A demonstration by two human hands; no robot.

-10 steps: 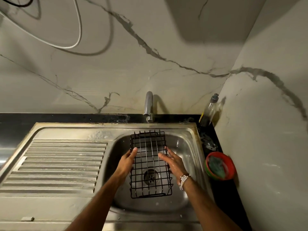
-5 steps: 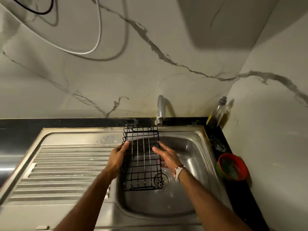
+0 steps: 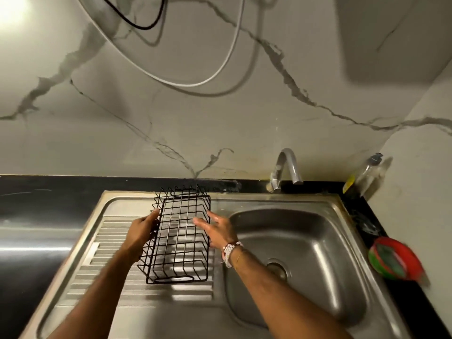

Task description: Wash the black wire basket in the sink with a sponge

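Item: black wire basket (image 3: 181,236), open side up, over the ribbed drainboard (image 3: 110,277) left of the sink (image 3: 330,253) bowl; whether it rests there or hangs just above cannot be told. Left hand (image 3: 141,231) grips its left wall, fingers curled at the wires; right hand (image 3: 217,231) lies straight-fingered against its right wall. Step, as judged: positioning the basket, no sponge in hand. Next move calls for freeing the right hand to fetch the green sponge (image 3: 387,259) from the red bowl (image 3: 413,263) on the black surface (image 3: 362,216).
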